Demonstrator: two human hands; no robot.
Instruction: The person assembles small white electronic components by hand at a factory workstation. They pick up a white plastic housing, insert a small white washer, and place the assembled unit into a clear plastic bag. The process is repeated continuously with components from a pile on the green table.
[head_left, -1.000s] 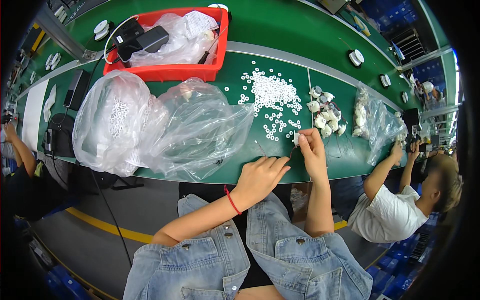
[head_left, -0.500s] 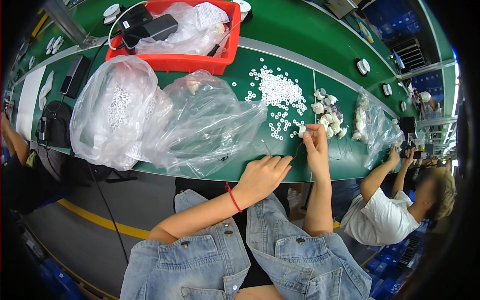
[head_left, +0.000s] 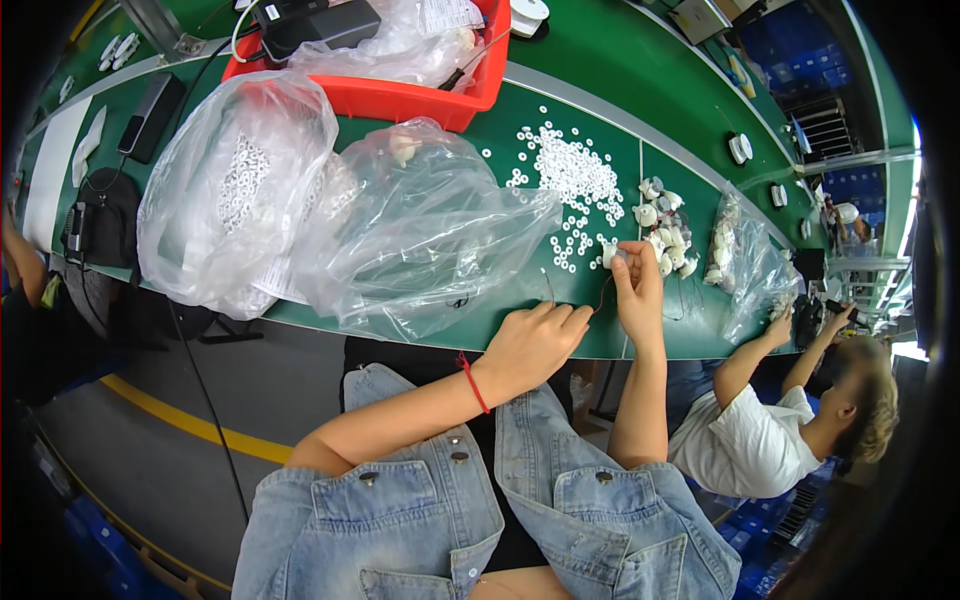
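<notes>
My right hand (head_left: 640, 290) pinches a small white plastic part (head_left: 609, 256) between thumb and fingers, just beside a scatter of white rings (head_left: 575, 170). From that part a thin dark wire (head_left: 603, 293) runs down to my left hand (head_left: 538, 345), whose fingers are closed around it near the table's front edge. A short wire end (head_left: 549, 287) sticks up past the left knuckles. Right of the rings lies a heap of similar white parts with wires (head_left: 668, 238).
Clear plastic bags (head_left: 420, 240) cover the left of the green table (head_left: 490, 330), one with rings inside. Behind stands a red bin (head_left: 400, 98) with black adapters. At the right lies another bag (head_left: 745, 265), near a co-worker in a white shirt (head_left: 745, 440).
The view has shifted slightly, so the bin and bags sit higher in the picture. Both hands keep their grip, the white part still at the edge of the rings.
</notes>
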